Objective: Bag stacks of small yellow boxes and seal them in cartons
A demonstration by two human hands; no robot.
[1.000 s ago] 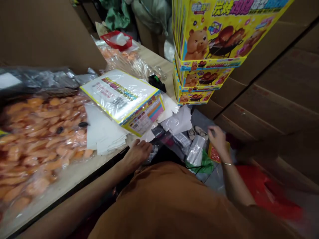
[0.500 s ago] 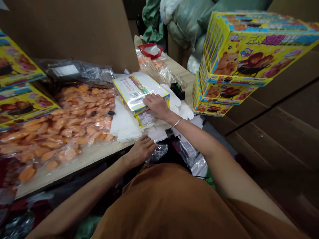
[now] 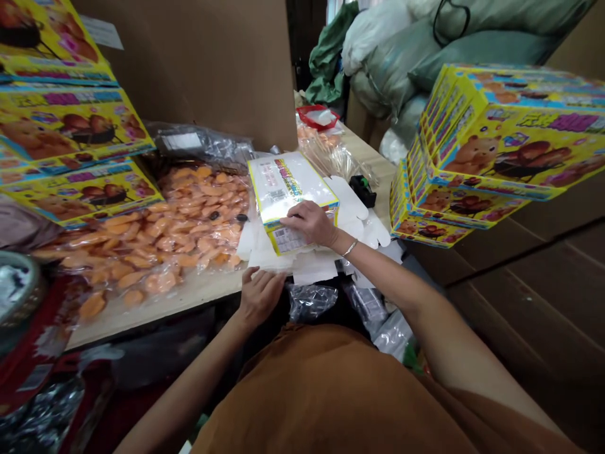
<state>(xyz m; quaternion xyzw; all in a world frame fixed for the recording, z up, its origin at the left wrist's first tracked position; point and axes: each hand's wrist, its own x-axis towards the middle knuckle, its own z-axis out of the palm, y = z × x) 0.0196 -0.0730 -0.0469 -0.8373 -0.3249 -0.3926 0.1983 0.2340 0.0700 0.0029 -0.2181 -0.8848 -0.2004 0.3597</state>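
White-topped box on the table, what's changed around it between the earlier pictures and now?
The right hand has moved leftward, from right of the table onto the near edge of the white-topped box. The view has turned left, bringing in the stack of yellow boxes at left. The left hand stays at the table's front edge, and the box stays on the table; whether it shifted slightly is unclear.

box [image 3: 312,180]: glossy cardbd | tbl [image 3: 205,285]: smooth wood-look | bracelet [image 3: 350,247]: shiny metal

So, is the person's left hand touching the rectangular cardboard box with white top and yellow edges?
Apart. The head view shows it: white card lies visible between the left hand and the white-topped, yellow-edged cardboard box.
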